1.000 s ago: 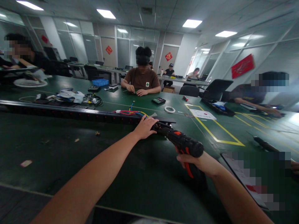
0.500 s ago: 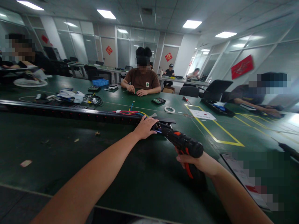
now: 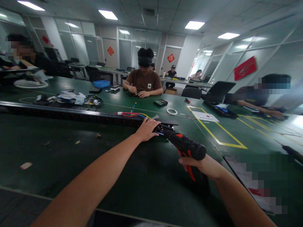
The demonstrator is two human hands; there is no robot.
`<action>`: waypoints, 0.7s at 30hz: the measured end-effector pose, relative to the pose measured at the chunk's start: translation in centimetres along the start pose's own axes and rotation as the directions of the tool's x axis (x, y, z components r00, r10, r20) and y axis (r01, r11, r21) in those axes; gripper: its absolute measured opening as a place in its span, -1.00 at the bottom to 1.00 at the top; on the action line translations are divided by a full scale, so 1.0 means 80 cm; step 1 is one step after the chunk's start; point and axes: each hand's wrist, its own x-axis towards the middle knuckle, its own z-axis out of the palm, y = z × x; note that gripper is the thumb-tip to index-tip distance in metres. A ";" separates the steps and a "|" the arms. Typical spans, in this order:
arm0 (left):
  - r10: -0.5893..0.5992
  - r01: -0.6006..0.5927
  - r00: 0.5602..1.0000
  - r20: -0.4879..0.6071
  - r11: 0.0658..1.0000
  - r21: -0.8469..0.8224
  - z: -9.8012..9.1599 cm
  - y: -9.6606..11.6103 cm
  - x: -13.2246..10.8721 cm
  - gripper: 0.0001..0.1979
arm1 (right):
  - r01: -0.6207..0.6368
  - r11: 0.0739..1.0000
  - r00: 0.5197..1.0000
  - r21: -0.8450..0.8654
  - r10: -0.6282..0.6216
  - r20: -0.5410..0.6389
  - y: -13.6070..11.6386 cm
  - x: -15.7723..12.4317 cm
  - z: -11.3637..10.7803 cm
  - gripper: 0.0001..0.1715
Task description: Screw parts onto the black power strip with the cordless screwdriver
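Observation:
My left hand (image 3: 147,129) lies on the right end of a long black power strip (image 3: 71,111) that runs across the green table (image 3: 59,157); its fingers curl over the strip's edge and press it down. My right hand (image 3: 204,165) is closed round the handle of a black and orange electric screwdriver (image 3: 186,146). The tool's tip points at the strip's end, just right of my left fingers. Red, blue and yellow wires (image 3: 131,114) come out of the strip behind my left hand.
A person in a brown shirt (image 3: 144,81) sits across the table, with other people at the left and right. On the table are a roll of white tape (image 3: 172,111), a meter (image 3: 161,102), a blue tray (image 3: 101,83), cables (image 3: 94,101), paper (image 3: 204,116) and yellow floor-tape lines (image 3: 220,129).
Almost nothing has moved. The screwdriver's tip has crept slightly closer to the strip's end, and both hands keep their grip.

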 end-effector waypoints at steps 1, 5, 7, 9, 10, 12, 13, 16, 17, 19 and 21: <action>0.001 -0.001 1.000 0.000 1.000 -0.001 0.000 0.000 0.000 -0.33 | -0.003 1.000 1.000 -0.003 0.003 -0.002 0.000 0.000 0.000 -0.47; 0.002 -0.002 1.000 -0.008 1.000 -0.001 0.001 0.000 0.000 -0.33 | -0.016 1.000 1.000 0.007 0.016 -0.007 0.000 -0.001 0.000 -0.45; 0.003 -0.003 1.000 -0.011 1.000 0.000 0.002 -0.001 0.000 -0.33 | -0.022 1.000 1.000 0.014 0.022 -0.005 0.001 -0.001 0.000 -0.44; 0.008 -0.008 1.000 -0.019 1.000 0.001 0.003 -0.001 0.001 -0.33 | -0.019 1.000 1.000 0.014 0.019 -0.003 0.001 -0.001 0.000 -0.44; 0.010 -0.010 1.000 -0.022 1.000 0.001 0.003 -0.002 0.001 -0.33 | -0.012 1.000 1.000 0.010 0.012 -0.002 0.001 -0.001 -0.001 -0.45; 0.012 -0.012 1.000 -0.023 1.000 0.002 0.003 -0.002 0.001 -0.33 | 0.000 1.000 1.000 0.001 0.000 0.000 0.000 -0.001 -0.001 -0.45; 0.012 -0.012 1.000 -0.021 1.000 0.002 0.003 -0.002 0.001 -0.33 | 0.001 1.000 1.000 -0.003 -0.001 0.000 -0.001 -0.001 -0.001 -0.45; 0.010 -0.010 1.000 -0.018 1.000 0.002 0.002 -0.001 0.001 -0.34 | -0.008 1.000 1.000 -0.003 0.008 0.000 -0.003 -0.001 -0.001 -0.43; 0.010 -0.010 1.000 -0.017 1.000 0.002 0.002 -0.001 0.001 -0.34 | -0.011 1.000 1.000 0.000 0.011 0.002 -0.003 -0.001 -0.001 -0.42; 0.008 -0.008 1.000 -0.015 1.000 0.003 0.001 0.000 0.001 -0.34 | -0.011 1.000 1.000 0.005 0.011 0.003 -0.004 -0.001 0.000 -0.41; 0.005 -0.005 1.000 -0.011 1.000 0.004 0.001 -0.001 0.001 -0.33 | -0.013 1.000 1.000 0.004 0.013 -0.003 -0.004 -0.002 0.000 -0.42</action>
